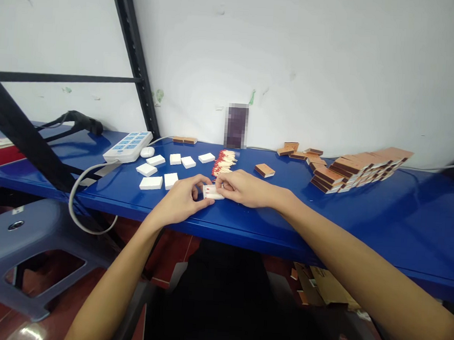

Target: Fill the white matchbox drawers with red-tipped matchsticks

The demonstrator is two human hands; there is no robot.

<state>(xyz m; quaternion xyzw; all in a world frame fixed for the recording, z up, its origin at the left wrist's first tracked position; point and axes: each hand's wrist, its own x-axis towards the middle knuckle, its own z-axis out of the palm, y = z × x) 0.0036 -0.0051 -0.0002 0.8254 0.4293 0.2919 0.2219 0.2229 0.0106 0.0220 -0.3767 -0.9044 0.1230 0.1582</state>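
A blue surface (400,221) runs along a pale, scuffed wall (314,52); near its front edge, the left hand (181,198) has a white tray (211,191) with red match tips showing inside, its grip pinching the tray's left end between thumb and fingers; the right hand (245,188) is over the tray's right end, fingers curled close, though I cannot tell whether its grip pinches anything; just beyond lies a heap of matches (224,163), red heads to the left; white box pieces (151,183) are scattered to the left, near a power strip (128,147) and a small white case (147,152); one orange-brown matchbox (264,170) lies apart right of the matches, and a long stack of matchboxes (361,170) stands farther right; a dark, pixelated rectangle (236,125) stands upright by the wall; a black metal frame (129,36) rises on the left, with a blue-grey plastic stool (34,230) below it; the floor (164,256) is dark red tile, with cardboard (329,286) under the surface at right.
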